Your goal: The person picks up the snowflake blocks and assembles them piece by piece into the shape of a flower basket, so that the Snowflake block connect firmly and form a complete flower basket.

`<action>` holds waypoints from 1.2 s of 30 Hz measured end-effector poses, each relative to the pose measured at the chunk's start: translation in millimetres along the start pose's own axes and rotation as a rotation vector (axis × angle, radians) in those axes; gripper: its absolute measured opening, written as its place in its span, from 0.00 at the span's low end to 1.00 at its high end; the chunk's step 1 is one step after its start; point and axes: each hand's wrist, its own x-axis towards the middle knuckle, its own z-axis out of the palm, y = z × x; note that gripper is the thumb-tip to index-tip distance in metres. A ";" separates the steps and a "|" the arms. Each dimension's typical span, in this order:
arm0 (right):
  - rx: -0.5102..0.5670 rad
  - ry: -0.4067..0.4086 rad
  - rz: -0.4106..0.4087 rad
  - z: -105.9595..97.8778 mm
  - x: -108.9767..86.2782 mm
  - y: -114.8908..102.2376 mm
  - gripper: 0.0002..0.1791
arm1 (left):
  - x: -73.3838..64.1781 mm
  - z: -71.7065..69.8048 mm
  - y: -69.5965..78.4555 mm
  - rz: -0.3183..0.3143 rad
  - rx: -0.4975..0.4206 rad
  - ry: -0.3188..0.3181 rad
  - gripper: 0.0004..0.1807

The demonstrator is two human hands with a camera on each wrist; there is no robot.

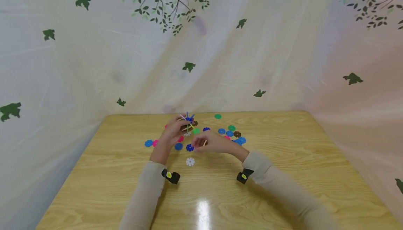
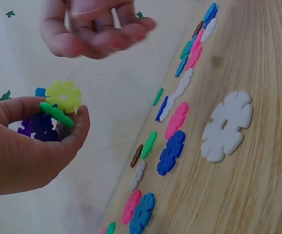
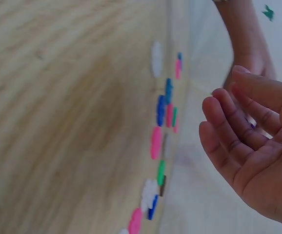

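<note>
Several flower-shaped discs, slotted together into a cluster [image 1: 189, 119], sat at the fingertips of the left hand [image 1: 171, 132], raised over the far half of the desk [image 1: 308, 146]. Thumb and fingers of that hand were clamped on the cluster; in the left wrist view a green disc [image 2: 57, 114] spanned the space between them, with a yellow disc [image 2: 65, 96] just above it and a dark blue disc [image 2: 43, 127] below.

The right hand [image 1: 215, 142] hung apart from the cluster, on its near right side, fingers loosely bent and free. Its fingertips were just beside a blue disc [image 1: 189, 147].

Loose discs lay scattered across the far half: a white disc [image 1: 190, 161] closest to the near edge, a bright green disc [image 1: 218, 116] beside the far edge, a light blue disc [image 1: 148, 143] farthest toward the left edge, and a brown disc [image 1: 237, 134] among blue ones on the right side.
</note>
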 end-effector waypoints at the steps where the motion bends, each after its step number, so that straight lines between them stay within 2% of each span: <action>1: 0.000 -0.025 0.004 3.7 0.0 0.3 0.10 | 0.1 -0.9 -0.1 -0.008 0.010 -0.020 0.19; 7: -0.039 -0.113 0.038 23.1 1.7 3.8 0.16 | 1.6 -5.9 -2.1 -0.068 0.105 -0.107 0.25; 13: -0.182 -0.156 0.084 39.2 3.2 9.5 0.26 | 5.6 -10.0 -6.0 -0.094 0.162 -0.099 0.28; 16: -0.235 -0.172 0.086 43.2 3.3 7.0 0.25 | 7.1 -11.8 -7.5 -0.097 0.165 -0.085 0.27; 19: -0.267 -0.170 0.088 44.7 3.5 3.7 0.19 | 7.2 -13.0 -8.2 -0.100 0.166 -0.072 0.27; 24: -0.222 -0.158 0.118 40.9 1.6 1.9 0.10 | 7.0 -12.9 -9.3 -0.098 0.151 -0.061 0.26; 31: -0.091 -0.188 0.166 22.4 -9.7 12.0 0.12 | 6.7 -9.2 -9.9 -0.086 0.104 -0.042 0.10; 36: -0.074 -0.177 0.196 2.2 -16.6 21.6 0.09 | 4.0 -5.2 -8.9 -0.095 0.113 -0.046 0.08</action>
